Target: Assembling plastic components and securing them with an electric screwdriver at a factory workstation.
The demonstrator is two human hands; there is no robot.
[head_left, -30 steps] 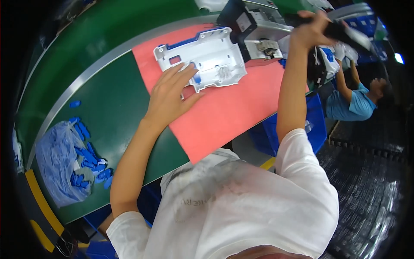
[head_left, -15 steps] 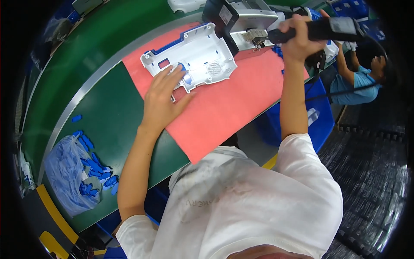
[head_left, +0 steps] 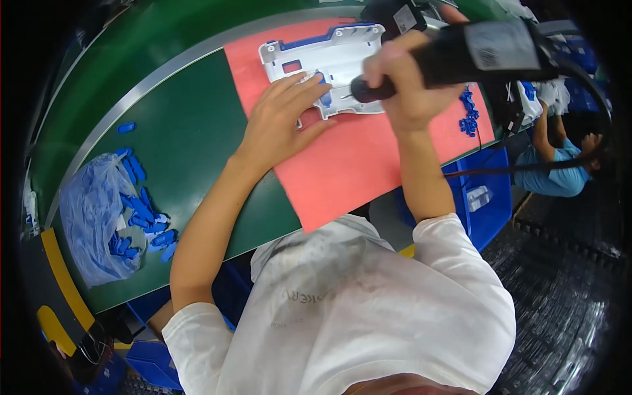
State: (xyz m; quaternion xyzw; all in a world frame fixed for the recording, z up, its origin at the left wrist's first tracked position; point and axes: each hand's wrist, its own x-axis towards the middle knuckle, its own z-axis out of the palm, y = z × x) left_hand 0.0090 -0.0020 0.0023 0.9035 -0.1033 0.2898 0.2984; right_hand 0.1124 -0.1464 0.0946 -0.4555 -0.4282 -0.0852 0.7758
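Note:
A white plastic housing shell (head_left: 349, 49) with blue trim lies hollow side up on the pink mat (head_left: 349, 171). My left hand (head_left: 280, 115) rests on its near left part, fingers spread over a blue insert (head_left: 325, 97) in the shell. In my right hand (head_left: 411, 89) is a black corded electric screwdriver (head_left: 454, 56), held nearly level with its tip toward the left. The bit points at the shell's near edge, close to the blue insert. Whether the tip touches anything cannot be made out. The screwdriver and right hand hide the shell's right end.
On the green table (head_left: 178, 125) at left lies a clear plastic bag (head_left: 92, 217) with several blue parts spilling out. Small blue pieces (head_left: 469, 115) sit at the mat's right. A blue bin (head_left: 490, 204) stands below the table edge. At far right a co-worker in a blue shirt (head_left: 556, 168) works.
The screwdriver in my right hand has come left and down, from beside the metal device to over the shell. My left hand stays on the shell. The whole view has shifted a little.

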